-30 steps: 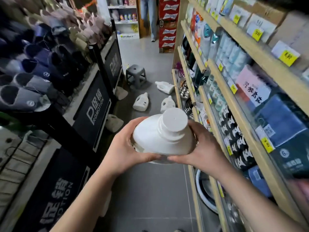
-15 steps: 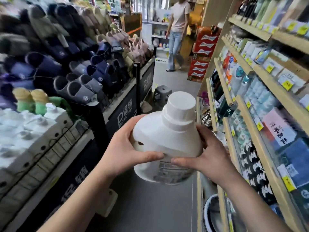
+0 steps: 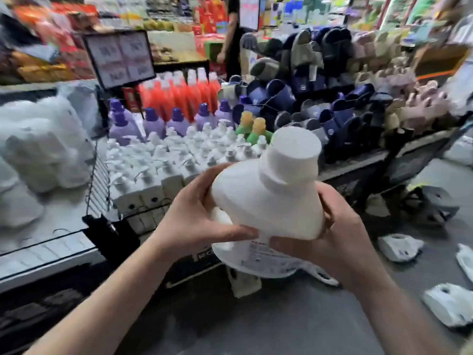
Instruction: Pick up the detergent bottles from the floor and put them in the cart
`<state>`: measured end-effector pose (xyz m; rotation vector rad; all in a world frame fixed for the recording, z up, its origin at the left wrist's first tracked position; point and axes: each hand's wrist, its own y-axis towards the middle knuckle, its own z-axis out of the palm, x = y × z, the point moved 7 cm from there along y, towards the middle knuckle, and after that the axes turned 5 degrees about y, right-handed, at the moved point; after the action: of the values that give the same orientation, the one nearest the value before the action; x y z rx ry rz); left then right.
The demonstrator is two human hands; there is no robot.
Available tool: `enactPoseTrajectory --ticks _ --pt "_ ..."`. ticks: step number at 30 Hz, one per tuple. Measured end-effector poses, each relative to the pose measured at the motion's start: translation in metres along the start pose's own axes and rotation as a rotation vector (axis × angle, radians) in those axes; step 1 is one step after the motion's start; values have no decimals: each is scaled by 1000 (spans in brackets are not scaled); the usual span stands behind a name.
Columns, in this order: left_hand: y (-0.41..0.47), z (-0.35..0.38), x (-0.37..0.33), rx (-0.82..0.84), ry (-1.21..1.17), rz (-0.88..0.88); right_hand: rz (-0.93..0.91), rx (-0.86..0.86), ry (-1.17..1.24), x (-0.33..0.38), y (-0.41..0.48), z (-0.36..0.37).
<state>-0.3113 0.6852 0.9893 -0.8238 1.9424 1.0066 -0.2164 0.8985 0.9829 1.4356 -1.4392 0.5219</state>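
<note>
Holding one white detergent bottle [image 3: 268,203] up in front of me with both hands, I have it tilted so its wide cap [image 3: 294,149] points up and away. My left hand [image 3: 189,221] wraps the shoulder on the handle side and my right hand [image 3: 340,239] cups the opposite flank, with both thumbs lying low across the front by the printed label. I reckon it takes two hands because the bottle is bulky and looks full, and a grip on either side stops it swinging.

Just beyond my left hand is a wire-sided stand [image 3: 98,185] packed with rows of white pump bottles [image 3: 163,165]. Whether this is the cart I am meant to fill I cannot tell for sure, but it looks the likeliest place. The bottle is raised to about its level, clear of the floor [image 3: 281,316] and not yet set down in anything. Further out past those rows are purple bottles [image 3: 153,124] and orange bottles [image 3: 179,93], and beyond my right hand is a rack of slippers [image 3: 327,103].

Down to the right of my right hand, fallen bottles [image 3: 399,245] lie tipped on the grey floor, well apart from each other, so the job looks far from done. Next I would want a free gap among the packed rows, then lower the bottle upright with both palms on it until the base sits flat
</note>
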Motion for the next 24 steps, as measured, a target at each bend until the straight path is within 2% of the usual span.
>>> enactPoseTrajectory --ticks 11,19,24 --pt "-177 -166 0 -548 176 -271 -108 557 333 87 5 193" --pt "-313 -283 -7 -812 249 -387 -270 801 373 184 -37 348" --pt "-404 -366 -1 -895 280 -457 -323 920 389 249 -80 461"
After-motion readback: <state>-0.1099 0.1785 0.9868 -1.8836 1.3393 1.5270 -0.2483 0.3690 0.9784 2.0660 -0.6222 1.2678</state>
